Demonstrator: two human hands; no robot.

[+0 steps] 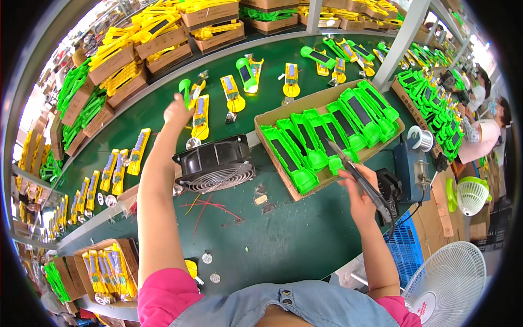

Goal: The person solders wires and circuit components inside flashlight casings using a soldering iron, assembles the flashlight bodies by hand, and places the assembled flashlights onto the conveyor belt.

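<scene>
My left arm stretches far over the green bench, and my left hand (178,111) is closed on a narrow green plastic casing (186,90) with a round end. Right beside it lies a yellow casing (200,119) with a bluish cell in it and a small silvery reflector on wires. My right hand (360,192) grips a dark soldering iron (368,185), its tip pointing up and left over an open cardboard box (294,193). Rows of green casings (332,131) with dark panels fill that box.
A black cooling fan (215,163) stands mid-bench, with red wires (210,204) near it. At right are a solder spool (420,139), a blue-grey box (411,169) and a white fan (447,283). More yellow casings (108,169) line the left; stacked cartons (210,16) stand behind.
</scene>
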